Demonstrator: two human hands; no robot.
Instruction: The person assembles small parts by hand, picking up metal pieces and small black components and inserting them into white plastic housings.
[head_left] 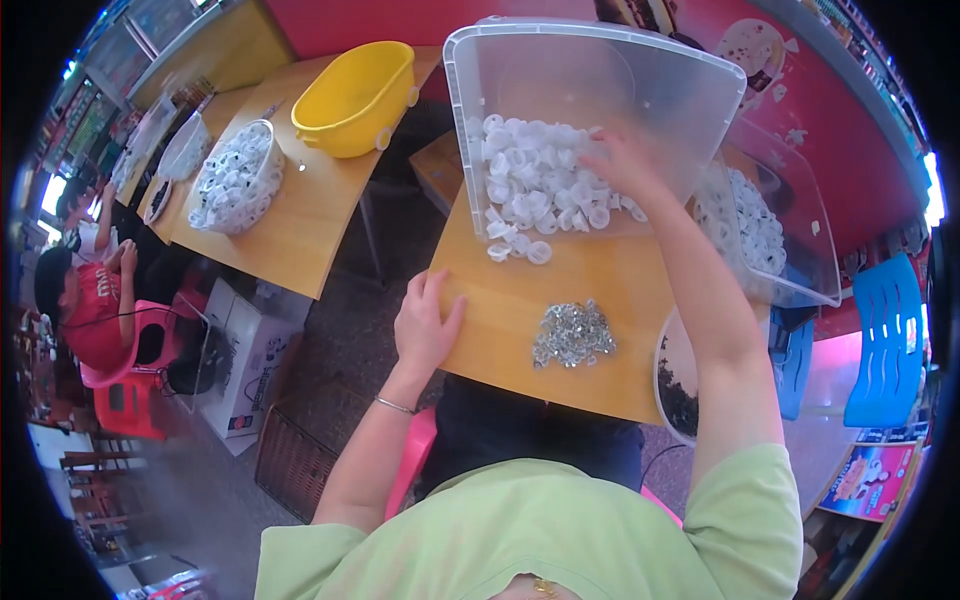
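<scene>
A large translucent plastic bin [690, 100] lies tipped on its side on the wooden table [480, 320], its mouth facing me. Many small white plastic ring-shaped caps [535, 170] are heaped inside, and several have spilled onto the tabletop. My right hand [625, 165] reaches into the bin at the right side of the heap, fingers stretched toward the caps; nothing shows in its grip. My left hand [425, 325] rests on the table's left edge with fingers apart, holding nothing. A pile of small shiny metal pieces [573, 333] lies near the table's front edge, between my arms.
To the right stand a round white container of dark bits [678, 390] and another clear bin with white pieces [755, 225]. A second table [300, 210] at left bears a yellow tub [355, 100] and a filled basket [240, 180]. A person in red [95, 310] sits far left.
</scene>
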